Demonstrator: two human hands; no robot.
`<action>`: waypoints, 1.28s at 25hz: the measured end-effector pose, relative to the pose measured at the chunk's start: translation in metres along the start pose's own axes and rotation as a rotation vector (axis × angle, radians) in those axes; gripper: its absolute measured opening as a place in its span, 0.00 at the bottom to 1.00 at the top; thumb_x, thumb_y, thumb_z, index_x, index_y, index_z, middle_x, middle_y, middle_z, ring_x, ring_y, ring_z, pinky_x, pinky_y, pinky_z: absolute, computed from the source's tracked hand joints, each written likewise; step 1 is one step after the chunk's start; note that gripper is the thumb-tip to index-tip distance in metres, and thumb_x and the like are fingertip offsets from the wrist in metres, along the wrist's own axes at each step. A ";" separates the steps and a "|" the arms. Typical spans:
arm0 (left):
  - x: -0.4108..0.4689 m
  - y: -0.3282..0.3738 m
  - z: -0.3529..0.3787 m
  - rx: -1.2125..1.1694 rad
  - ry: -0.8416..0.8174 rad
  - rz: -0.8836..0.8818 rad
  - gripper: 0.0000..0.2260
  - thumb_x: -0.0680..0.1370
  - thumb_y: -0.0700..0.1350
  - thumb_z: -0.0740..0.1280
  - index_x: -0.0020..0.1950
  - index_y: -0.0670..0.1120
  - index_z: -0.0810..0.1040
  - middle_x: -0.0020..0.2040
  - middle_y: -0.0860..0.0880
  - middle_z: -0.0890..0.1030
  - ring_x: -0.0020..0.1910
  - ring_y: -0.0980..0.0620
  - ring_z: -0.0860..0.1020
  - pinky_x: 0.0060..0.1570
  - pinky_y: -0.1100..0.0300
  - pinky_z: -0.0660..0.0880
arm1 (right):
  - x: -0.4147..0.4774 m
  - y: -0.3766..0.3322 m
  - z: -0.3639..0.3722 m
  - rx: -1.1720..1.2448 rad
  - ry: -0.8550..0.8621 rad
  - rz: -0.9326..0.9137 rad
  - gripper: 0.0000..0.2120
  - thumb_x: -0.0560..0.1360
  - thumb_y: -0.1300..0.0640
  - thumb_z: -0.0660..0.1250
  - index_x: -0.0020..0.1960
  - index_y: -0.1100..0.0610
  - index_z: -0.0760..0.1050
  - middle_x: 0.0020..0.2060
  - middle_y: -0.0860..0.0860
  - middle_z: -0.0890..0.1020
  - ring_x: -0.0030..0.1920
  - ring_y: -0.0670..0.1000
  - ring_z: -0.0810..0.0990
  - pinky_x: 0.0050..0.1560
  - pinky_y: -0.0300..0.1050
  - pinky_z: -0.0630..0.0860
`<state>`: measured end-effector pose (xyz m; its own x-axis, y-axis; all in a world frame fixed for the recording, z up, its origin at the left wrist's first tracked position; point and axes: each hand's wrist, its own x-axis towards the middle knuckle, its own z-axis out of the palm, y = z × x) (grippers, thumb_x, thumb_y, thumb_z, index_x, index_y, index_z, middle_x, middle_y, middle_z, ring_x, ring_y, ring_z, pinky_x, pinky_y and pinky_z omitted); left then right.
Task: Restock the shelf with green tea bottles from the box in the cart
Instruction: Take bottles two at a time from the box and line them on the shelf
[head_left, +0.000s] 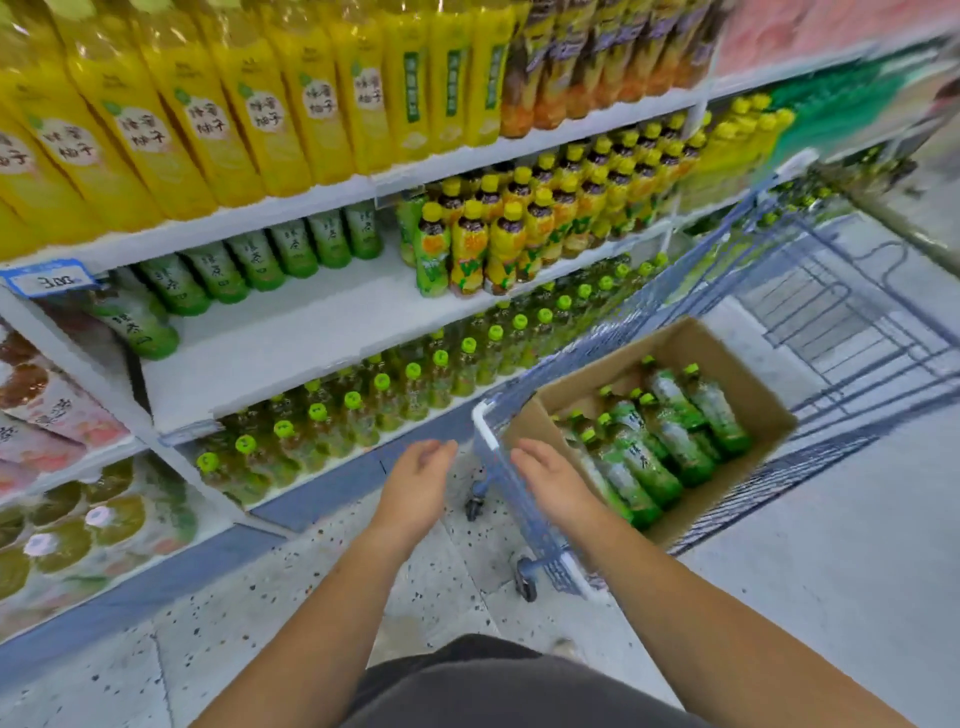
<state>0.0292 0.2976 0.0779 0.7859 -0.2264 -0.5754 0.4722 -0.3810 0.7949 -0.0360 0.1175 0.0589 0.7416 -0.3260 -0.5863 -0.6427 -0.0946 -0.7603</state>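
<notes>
A brown cardboard box (727, 353) sits in a blue wire cart (524, 514) at the right. Several green tea bottles (670, 436) with lime caps lie in the box. On the middle white shelf (291, 332), a single row of green tea bottles (249, 265) stands at the back, with bare shelf in front of it. My left hand (415, 483) hangs empty over the floor, just left of the cart's corner, fingers relaxed. My right hand (556, 478) is empty too, held above the cart's near rim beside the box.
Yellow-labelled bottles (234, 114) fill the top shelf. Yellow-capped bottles (519, 228) stand to the right of the gap. Green-capped bottles (395, 395) pack the lower shelf. Packaged goods (67, 519) fill the left bay. Speckled floor (260, 623) lies between me and the shelves.
</notes>
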 end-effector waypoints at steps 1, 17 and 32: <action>-0.004 0.002 0.018 0.000 -0.011 0.001 0.23 0.80 0.63 0.62 0.71 0.53 0.72 0.65 0.54 0.74 0.61 0.52 0.73 0.56 0.52 0.69 | -0.003 0.009 -0.022 -0.002 0.022 -0.009 0.22 0.82 0.45 0.61 0.73 0.52 0.69 0.69 0.47 0.72 0.62 0.44 0.72 0.57 0.38 0.68; -0.009 0.026 0.247 -0.070 -0.113 -0.110 0.28 0.80 0.62 0.62 0.76 0.51 0.66 0.69 0.53 0.72 0.60 0.55 0.72 0.58 0.56 0.68 | 0.014 0.092 -0.261 -0.008 0.100 0.112 0.23 0.82 0.43 0.60 0.75 0.48 0.66 0.71 0.48 0.72 0.65 0.48 0.71 0.65 0.47 0.67; 0.103 -0.027 0.356 0.015 0.074 -0.547 0.39 0.79 0.56 0.65 0.80 0.42 0.46 0.77 0.41 0.61 0.73 0.39 0.64 0.71 0.46 0.65 | 0.149 0.168 -0.282 -0.458 -0.039 0.166 0.24 0.83 0.45 0.59 0.76 0.53 0.64 0.55 0.44 0.76 0.43 0.37 0.74 0.47 0.37 0.69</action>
<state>-0.0443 -0.0345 -0.0715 0.4541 0.0716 -0.8881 0.8142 -0.4382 0.3809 -0.0881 -0.2118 -0.0776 0.6226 -0.3371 -0.7062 -0.7652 -0.4511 -0.4593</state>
